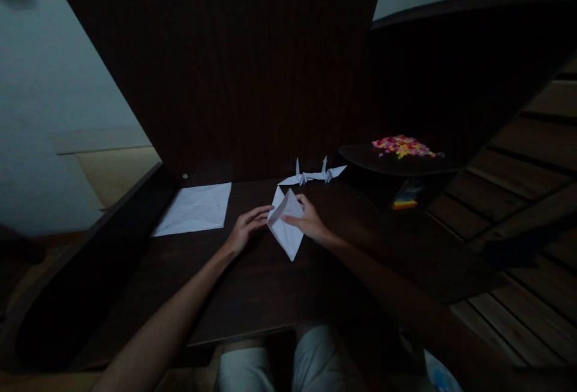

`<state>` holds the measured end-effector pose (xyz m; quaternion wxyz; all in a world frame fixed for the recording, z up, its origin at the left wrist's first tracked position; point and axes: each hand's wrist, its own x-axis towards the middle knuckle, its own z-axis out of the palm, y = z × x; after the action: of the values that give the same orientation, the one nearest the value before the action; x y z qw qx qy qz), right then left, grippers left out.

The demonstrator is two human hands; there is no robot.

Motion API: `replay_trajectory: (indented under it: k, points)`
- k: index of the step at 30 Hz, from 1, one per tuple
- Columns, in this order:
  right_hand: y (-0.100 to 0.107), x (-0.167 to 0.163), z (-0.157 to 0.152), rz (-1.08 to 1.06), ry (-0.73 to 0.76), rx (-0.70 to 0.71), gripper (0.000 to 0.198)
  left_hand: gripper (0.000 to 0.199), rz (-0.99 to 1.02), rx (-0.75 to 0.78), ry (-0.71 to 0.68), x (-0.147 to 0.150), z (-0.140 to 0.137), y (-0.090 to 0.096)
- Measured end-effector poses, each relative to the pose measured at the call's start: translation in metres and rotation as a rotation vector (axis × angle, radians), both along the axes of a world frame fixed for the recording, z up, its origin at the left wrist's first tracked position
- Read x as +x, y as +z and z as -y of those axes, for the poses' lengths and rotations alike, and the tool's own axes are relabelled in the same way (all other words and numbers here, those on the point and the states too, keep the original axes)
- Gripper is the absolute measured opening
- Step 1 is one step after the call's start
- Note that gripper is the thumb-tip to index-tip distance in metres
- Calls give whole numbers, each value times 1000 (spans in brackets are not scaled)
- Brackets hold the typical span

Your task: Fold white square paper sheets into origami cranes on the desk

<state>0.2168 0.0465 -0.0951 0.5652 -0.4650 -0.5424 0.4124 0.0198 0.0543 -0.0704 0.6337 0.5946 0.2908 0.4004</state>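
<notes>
A partly folded sheet of white origami paper (292,238), kite-shaped with two points at the top, is between my hands just above the dark desk. My right hand (310,219) grips its right side, thumb laid across the front face and fingers behind. At the left corner, the fingertips of my left hand (247,225) are closed on the paper's edge. Beyond the paper, two folded white paper cranes (303,178) (328,174) stand side by side near the back panel.
A stack of white paper sheets (196,207) lies at the desk's left. On a low corner shelf (396,166) at the right sits a heap of small pink, red and yellow pieces (401,146). Beneath it is a yellow-edged item (404,204). A raised side panel (103,248) borders the desk's left.
</notes>
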Motion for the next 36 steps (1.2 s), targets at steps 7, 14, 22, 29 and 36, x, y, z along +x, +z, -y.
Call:
replay_trajectory:
  k: [7, 14, 22, 29, 36]
  points:
    - [3, -1, 2, -29, 33, -53, 59, 53, -71, 72, -25, 1, 3, -1]
    - [5, -3, 4, -29, 33, -77, 53, 67, -93, 80, 1, 4, 3, -4]
    - [5, -5, 4, -50, 62, -75, 37, 75, -127, 29, 38, 7, 2, -8]
    - [12, -4, 8, -111, 110, -108, 30, 57, -180, 41, 21, 5, 0, -10]
    - [11, -6, 8, -72, 133, -126, 22, 34, -256, 76, -52, 7, 6, -5]
